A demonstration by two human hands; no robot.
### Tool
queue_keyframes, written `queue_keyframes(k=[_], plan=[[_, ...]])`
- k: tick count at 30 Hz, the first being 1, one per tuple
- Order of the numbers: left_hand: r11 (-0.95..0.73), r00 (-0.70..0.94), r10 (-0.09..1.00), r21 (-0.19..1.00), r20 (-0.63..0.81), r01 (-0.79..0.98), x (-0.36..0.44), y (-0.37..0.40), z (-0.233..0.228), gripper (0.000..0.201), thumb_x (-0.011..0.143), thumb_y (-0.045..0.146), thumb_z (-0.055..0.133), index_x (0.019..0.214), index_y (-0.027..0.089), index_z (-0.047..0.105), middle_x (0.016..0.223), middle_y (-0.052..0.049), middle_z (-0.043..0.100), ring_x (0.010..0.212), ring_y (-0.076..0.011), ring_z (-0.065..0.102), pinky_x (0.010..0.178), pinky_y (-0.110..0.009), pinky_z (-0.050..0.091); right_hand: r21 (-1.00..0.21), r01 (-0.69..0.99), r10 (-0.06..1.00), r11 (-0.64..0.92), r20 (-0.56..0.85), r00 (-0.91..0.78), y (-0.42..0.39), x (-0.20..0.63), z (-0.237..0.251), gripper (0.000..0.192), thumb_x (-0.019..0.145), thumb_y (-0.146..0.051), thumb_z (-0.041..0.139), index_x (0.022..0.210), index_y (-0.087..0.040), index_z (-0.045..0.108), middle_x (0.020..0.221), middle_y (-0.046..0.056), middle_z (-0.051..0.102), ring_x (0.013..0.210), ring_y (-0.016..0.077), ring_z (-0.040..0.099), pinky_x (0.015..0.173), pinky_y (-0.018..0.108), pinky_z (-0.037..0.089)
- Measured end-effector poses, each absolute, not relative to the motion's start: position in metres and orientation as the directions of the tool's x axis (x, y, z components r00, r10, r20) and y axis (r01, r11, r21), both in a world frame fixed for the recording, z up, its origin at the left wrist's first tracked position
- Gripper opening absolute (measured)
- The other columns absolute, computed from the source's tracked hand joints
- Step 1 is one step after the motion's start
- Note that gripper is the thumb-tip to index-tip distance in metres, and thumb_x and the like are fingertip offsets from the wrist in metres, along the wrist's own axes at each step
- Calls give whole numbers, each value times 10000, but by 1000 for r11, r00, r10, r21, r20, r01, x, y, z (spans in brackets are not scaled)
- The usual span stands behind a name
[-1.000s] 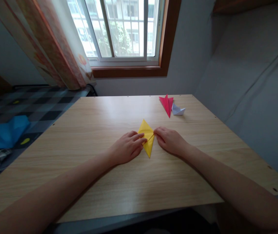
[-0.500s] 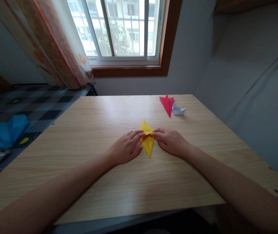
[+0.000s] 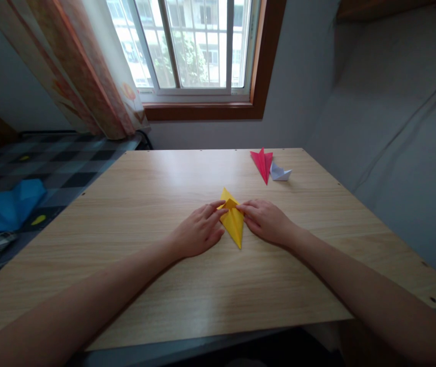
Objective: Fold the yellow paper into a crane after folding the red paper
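A piece of folded yellow paper (image 3: 235,224), shaped like a long diamond, lies on the wooden table (image 3: 157,183) between my hands. Its lower point aims toward me, and a raised fold shows near its middle. My left hand (image 3: 201,229) grips the left edge, fingers over the top and the thumb low beside it. From the right, my right hand (image 3: 266,220) pinches the other edge near the raised fold, its fingers bent together. Parts of both edges are hidden under the fingertips.
Toward the back right of the table lie a red paper plane (image 3: 263,162) and a white paper boat (image 3: 280,173), close together. Left of the table, a blue folded paper (image 3: 9,206) rests on a checked bedspread (image 3: 73,165). A window (image 3: 195,46) is beyond the table.
The yellow paper's lower point has swung slightly right, and its middle fold stands more open. Both hands stay nearly in place, with small finger shifts.
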State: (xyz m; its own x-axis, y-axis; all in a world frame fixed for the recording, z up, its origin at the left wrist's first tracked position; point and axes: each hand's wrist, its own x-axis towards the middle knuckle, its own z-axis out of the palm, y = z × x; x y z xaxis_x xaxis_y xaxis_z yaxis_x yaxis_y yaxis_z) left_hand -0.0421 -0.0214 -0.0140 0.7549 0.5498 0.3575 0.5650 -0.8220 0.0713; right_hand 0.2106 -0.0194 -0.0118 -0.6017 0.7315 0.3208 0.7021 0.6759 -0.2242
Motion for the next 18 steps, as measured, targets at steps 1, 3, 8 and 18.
queue_keyframes(k=[1, 3, 8, 18], plan=[[-823, 761, 546, 55, 349, 566, -42, -21, -14, 420, 978, 289, 443, 1354, 105, 470, 1443, -192, 464, 1346, -296, 437, 1129, -483, 402, -221, 704, 733, 675, 317, -603, -19, 210, -12, 358, 902, -124, 504, 1240, -124, 623, 1179, 142, 679, 1074, 255, 622, 955, 412, 489], [-823, 771, 545, 35, 329, 567, -42, -20, -14, 415, 986, 297, 428, 1347, 102, 492, 1434, -187, 479, 1339, -291, 444, 1129, -479, 399, -210, 706, 731, 676, 308, -608, -19, 210, -11, 366, 899, -121, 505, 1247, -123, 618, 1180, 140, 677, 1077, 257, 616, 958, 411, 484], [-818, 782, 561, 35, 272, 574, -41, -20, -11, 377, 990, 312, 433, 1266, 97, 575, 1408, -188, 513, 1311, -286, 473, 1118, -472, 404, -203, 705, 727, 679, 319, -608, -19, 211, -13, 363, 901, -136, 516, 1249, -136, 619, 1222, 140, 655, 1112, 254, 600, 978, 408, 475], [-801, 770, 585, 33, 257, 598, -41, -19, -12, 400, 993, 348, 437, 1293, 128, 584, 1363, -137, 585, 1256, -283, 503, 1109, -471, 389, -192, 714, 731, 673, 319, -603, -18, 213, -16, 326, 913, -168, 513, 1211, -149, 643, 1274, 140, 624, 1145, 260, 585, 993, 423, 466]])
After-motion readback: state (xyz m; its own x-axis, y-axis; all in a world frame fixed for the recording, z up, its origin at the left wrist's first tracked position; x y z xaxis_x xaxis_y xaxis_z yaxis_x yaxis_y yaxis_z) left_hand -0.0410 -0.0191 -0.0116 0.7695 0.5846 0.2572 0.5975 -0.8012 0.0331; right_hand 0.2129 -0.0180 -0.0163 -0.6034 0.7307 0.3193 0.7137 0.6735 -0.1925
